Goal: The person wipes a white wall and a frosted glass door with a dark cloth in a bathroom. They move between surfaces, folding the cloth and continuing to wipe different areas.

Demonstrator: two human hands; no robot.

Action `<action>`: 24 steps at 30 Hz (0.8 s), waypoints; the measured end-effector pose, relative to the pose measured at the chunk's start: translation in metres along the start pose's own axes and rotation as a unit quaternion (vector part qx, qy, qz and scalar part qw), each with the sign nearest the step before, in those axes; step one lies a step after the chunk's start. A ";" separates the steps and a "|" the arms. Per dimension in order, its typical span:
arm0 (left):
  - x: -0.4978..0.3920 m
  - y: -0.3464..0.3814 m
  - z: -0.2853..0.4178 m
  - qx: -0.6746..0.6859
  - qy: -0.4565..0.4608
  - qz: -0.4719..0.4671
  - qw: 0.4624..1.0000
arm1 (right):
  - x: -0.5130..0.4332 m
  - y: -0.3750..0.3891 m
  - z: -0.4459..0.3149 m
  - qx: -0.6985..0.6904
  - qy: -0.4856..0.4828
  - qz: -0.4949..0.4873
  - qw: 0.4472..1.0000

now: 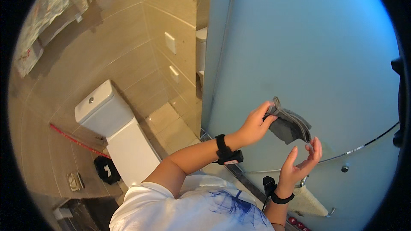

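Note:
My left hand [258, 125] grips a folded dark grey cloth [285, 124] by its left end, thumb on the near side. Stitched hems show along the cloth's edges, and it is held up in front of the frosted glass panel [289, 54]. Just below the cloth's right end, my right hand [303, 162] is raised with thumb and fingers apart and nothing in them. Its fingertips are very near the cloth's corner; whether they touch it I cannot tell. Each wrist wears a black strap with a small device.
To the left stands a white toilet [128, 147], a black-lined waste bin [107, 170] beside it. Cloths [48, 16] hang at upper left. A curved metal rail [353, 150] crosses the glass; below it a pale mat or towel [308, 200] hangs over a bar.

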State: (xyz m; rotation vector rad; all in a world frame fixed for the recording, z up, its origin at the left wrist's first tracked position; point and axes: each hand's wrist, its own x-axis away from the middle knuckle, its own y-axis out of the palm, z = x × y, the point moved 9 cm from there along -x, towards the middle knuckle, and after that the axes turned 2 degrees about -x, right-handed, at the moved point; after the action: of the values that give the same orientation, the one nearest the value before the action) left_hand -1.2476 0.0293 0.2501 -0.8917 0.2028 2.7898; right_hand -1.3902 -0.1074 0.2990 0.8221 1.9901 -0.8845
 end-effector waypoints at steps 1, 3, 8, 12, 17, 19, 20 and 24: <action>-0.008 0.005 -0.004 -0.003 0.006 0.006 1.000 | -0.001 0.002 -0.006 0.053 -0.031 -0.010 0.998; -0.026 0.016 -0.011 -0.004 0.026 0.005 1.000 | -0.004 0.011 -0.014 0.136 -0.086 -0.028 0.987; -0.044 0.038 -0.029 -0.001 0.053 -0.011 0.999 | -0.012 0.051 0.010 0.240 -0.070 -0.096 0.963; -0.046 0.046 -0.032 -0.058 0.062 -0.016 0.996 | -0.014 0.070 0.040 0.309 -0.073 -0.112 0.941; -0.044 0.023 0.000 -0.140 0.202 0.143 0.959 | -0.001 0.084 0.068 0.398 -0.109 -0.097 0.906; -0.028 0.031 0.033 -0.226 0.403 0.122 0.879 | -0.006 0.085 0.072 0.415 -0.127 -0.071 0.898; -0.017 0.035 0.044 -0.252 0.493 0.115 0.825 | -0.013 0.084 0.072 0.412 -0.139 -0.050 0.899; -0.047 0.062 0.054 -0.285 0.471 -0.001 0.835 | -0.059 0.075 0.060 0.397 -0.148 0.000 0.906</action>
State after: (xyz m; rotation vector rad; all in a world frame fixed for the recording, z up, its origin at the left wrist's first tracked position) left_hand -1.2551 -0.0277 0.3258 -2.3302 -0.5259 2.1367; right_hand -1.2791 -0.1284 0.3008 1.0355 1.3338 -1.7541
